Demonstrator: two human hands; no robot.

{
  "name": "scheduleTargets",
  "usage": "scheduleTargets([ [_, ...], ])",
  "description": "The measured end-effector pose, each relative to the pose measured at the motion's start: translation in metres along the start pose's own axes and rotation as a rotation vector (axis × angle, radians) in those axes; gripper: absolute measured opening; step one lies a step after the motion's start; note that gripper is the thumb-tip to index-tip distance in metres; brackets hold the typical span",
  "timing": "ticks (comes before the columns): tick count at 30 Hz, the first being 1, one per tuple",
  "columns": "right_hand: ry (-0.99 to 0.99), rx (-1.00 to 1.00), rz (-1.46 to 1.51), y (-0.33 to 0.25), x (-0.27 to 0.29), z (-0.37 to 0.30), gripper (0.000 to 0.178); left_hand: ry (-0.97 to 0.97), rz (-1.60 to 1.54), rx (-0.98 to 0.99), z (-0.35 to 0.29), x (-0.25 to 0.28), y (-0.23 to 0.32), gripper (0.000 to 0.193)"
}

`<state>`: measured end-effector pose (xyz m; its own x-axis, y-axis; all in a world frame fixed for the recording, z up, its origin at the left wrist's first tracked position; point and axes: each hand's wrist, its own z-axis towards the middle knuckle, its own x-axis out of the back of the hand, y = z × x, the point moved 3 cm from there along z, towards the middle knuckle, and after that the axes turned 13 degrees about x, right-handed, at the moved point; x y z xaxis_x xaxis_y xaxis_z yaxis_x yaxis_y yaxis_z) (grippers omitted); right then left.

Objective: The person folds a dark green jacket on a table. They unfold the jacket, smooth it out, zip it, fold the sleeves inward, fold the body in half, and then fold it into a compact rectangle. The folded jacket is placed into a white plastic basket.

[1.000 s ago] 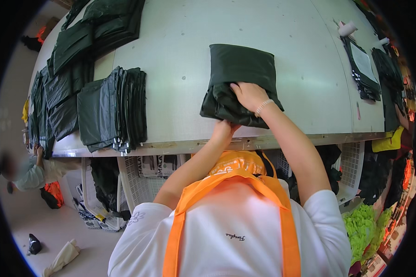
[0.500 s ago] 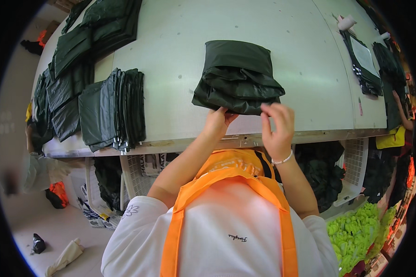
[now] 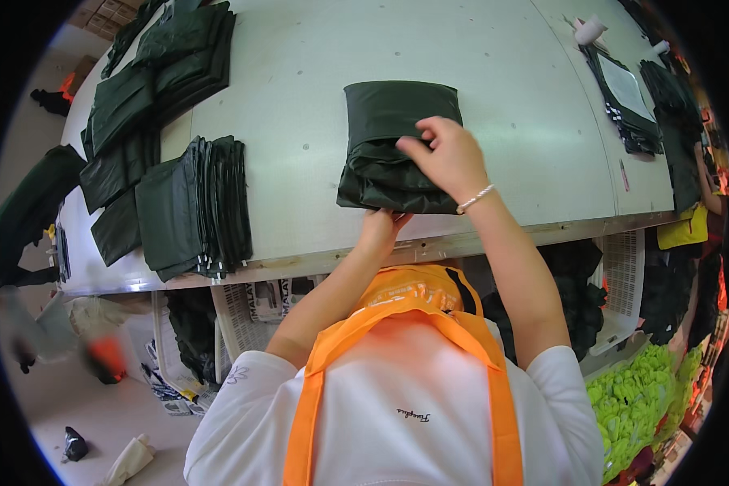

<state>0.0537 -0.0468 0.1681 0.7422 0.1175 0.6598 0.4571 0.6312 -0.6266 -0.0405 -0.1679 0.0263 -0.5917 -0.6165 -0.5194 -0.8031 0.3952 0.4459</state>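
A folded bundle of shiny dark green fabric [image 3: 401, 109] lies on the table in front of me, with a smooth band across its far part and loose, crumpled layers nearer to me. My left hand [image 3: 381, 229] grips its near edge from below, the fingertips partly hidden under the fabric. Above the bundle's right half is my right hand [image 3: 454, 158], thumb and forefinger apart at the edge of the smooth band, with nothing visible between them.
Flat dark green folded pieces [image 3: 206, 202] stand stacked at the left, and more piles [image 3: 121, 105] lie behind them. A white roll [image 3: 590, 31] and a pen [image 3: 624, 174] are at the right. White baskets [image 3: 621, 283] with dark fabric sit under the table's edge [image 3: 535, 236].
My right hand has moved from the bundle's near right corner up over its middle. The left stays at the near edge. At far left, a dark green piece has been lifted off the pile.
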Motion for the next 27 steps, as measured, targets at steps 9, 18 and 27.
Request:
scheduleTargets([
  [9, -0.076, -0.080, -0.058, 0.026, 0.000, -0.027, 0.025, -0.025, 0.017, 0.034, -0.006, -0.007, -0.008, 0.028],
  [18, 0.131, -0.186, -0.023, 0.051, 0.007, -0.016, 0.015, -0.038, -0.007, 0.043, 0.005, 0.006, -0.017, 0.030],
  [27, -0.270, 0.252, -0.356, 0.033, -0.010, -0.032, 0.007, -0.018, -0.018, 0.067, 0.001, 0.003, -0.012, 0.031],
])
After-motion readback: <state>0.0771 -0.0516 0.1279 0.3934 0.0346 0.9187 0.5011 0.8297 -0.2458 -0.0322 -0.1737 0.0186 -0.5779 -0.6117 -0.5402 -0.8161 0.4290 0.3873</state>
